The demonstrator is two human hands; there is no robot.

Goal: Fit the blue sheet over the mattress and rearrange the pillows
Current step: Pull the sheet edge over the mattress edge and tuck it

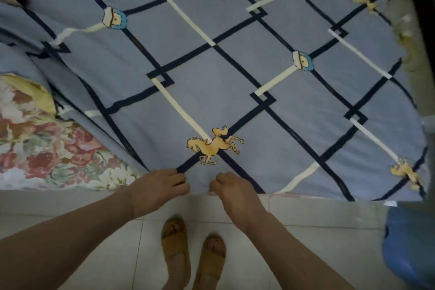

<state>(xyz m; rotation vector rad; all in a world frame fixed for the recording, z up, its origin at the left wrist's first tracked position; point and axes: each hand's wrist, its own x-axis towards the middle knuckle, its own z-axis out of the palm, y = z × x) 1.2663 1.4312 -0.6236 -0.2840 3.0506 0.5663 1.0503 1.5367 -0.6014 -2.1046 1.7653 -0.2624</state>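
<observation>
Both hands — left hand [158, 186], right hand [231, 189] — pinch the blue sheet [235, 59] at its near edge; next, probably tucking it under the mattress.

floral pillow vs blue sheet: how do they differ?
Pattern: the floral pillow has red and white flowers on yellow; the blue sheet has a navy and cream grid with yellow horses.
Pose: the pillow lies bunched at the left edge; the sheet is spread nearly flat.
Contact: the left hand and right hand pinch the sheet's near edge; neither touches the pillow.
</observation>
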